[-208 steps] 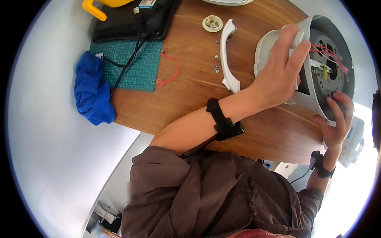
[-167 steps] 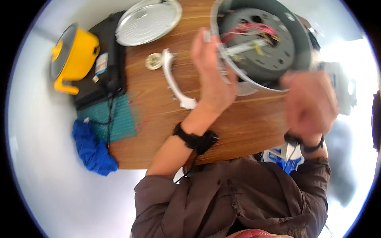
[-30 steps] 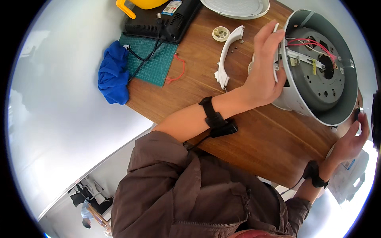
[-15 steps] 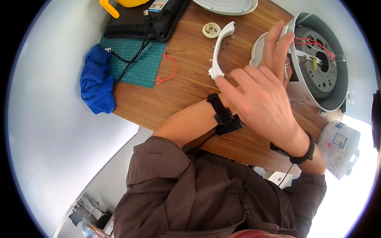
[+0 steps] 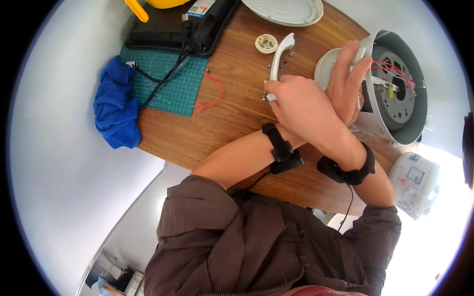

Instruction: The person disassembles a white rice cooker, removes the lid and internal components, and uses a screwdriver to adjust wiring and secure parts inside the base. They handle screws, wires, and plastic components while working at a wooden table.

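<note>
Viewed remotely: grey housing (image 5: pixel 379 121), 2 o'clock; my left hand (image 5: pixel 342 93) grips its side, fingers parted. White handle (image 5: pixel 276 61), 1 o'clock; right hand (image 5: pixel 312 104) encloses its lower end, pinch unconfirmed. Advisable: brace housing, avoid brushing loose screws (image 5: pixel 292 54).

"Any lettering to read?"
"None legible. On the black appliance (image 5: pixel 163 34), beyond the right grip (image 5: pixel 311 106) and to its left, is a white, red and blue label (image 5: pixel 201 8); its print is too small."
"Elsewhere?"
"A blue-and-white label (image 5: pixel 415 174) on the white container (image 5: pixel 405 190), right of that grip and nearer the person. Also unreadable."
</note>
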{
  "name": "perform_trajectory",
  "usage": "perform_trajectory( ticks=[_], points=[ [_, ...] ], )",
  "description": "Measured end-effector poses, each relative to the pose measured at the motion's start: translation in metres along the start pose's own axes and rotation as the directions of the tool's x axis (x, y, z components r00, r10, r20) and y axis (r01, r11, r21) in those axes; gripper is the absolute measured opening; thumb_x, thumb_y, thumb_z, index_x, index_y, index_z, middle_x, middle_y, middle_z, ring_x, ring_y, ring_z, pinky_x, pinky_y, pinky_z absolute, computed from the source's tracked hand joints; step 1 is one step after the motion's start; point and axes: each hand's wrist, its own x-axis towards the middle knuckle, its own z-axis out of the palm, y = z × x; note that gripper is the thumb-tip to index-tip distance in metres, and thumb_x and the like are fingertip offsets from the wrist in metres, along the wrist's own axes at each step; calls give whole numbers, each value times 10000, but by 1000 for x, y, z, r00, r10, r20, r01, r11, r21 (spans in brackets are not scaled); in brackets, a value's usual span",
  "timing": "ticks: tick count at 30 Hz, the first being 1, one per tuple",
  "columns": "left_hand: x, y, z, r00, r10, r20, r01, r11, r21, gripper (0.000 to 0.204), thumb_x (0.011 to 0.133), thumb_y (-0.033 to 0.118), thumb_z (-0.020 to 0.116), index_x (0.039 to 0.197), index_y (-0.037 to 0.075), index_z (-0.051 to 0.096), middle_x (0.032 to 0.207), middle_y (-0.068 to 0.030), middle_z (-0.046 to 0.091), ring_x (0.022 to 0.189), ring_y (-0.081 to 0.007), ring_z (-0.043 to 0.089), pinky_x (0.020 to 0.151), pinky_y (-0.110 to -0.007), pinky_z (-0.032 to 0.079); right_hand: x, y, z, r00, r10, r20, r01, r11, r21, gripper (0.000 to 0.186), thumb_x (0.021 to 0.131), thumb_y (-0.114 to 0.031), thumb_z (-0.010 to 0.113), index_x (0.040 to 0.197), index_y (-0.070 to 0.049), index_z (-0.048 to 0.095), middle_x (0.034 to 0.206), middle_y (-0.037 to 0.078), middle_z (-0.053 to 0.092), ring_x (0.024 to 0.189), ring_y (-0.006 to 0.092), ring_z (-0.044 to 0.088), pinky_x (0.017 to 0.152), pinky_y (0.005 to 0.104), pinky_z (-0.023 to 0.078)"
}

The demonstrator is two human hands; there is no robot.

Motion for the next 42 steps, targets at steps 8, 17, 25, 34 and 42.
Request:
perform_trajectory(
  ticks=[8, 17, 25, 34, 42],
  points=[
    [1, 6, -4, 998, -51, 41, 53, 997, -53, 778, 758, -170, 606, 1482, 4, 378, 1540, -334, 304, 1334, -540, 434, 1077, -559, 430, -3, -4, 3, 997, 71, -30, -72, 997, -30, 189, 831, -82, 695, 1017, -52, 714, 848, 165, 656, 780, 380, 681, 677, 481, 555],
    [0, 0, 6, 1000, -16, -26, 16, 1000, -21, 785, 747, -166, 616, 1476, 9, 384, 1519, -337, 328, 1314, -548, 447, 1078, -572, 424, -1, 1, 8, 995, 1, -99, -1, 1000, 0, 148, 801, -90, 736, 910, -9, 674, 833, 186, 650, 762, 385, 697, 658, 471, 578],
    [-5, 7, -11, 984, -123, 132, 123, 992, 10, 608, 878, 71, 643, 1438, 38, 410, 1519, -238, 349, 1382, -390, 419, 1142, -505, 374, -15, -16, -38, 978, 64, -197, -48, 995, 86, 248, 796, -64, 751, 1040, -66, 709, 884, 127, 657, 823, 328, 682, 708, 451, 545],
    [-1, 10, -31, 867, -256, 428, 407, 860, -308, 490, 1085, 271, 389, 1513, 35, 359, 1572, -134, 347, 1391, -199, 442, 1178, -316, 337, -9, -28, -65, 941, -19, -338, 47, 996, 73, 359, 787, -23, 785, 1134, -71, 709, 910, 62, 645, 725, 237, 626, 644, 347, 501],
    [1, -1, 0, 999, 19, 26, -18, 999, -39, 853, 710, -197, 607, 1496, 4, 342, 1512, -359, 298, 1305, -574, 426, 1077, -547, 417, 16, -58, 12, 955, -287, -75, 288, 957, 10, 186, 809, -20, 667, 993, 5, 655, 874, 124, 584, 782, 312, 671, 683, 396, 579]
  ],
)
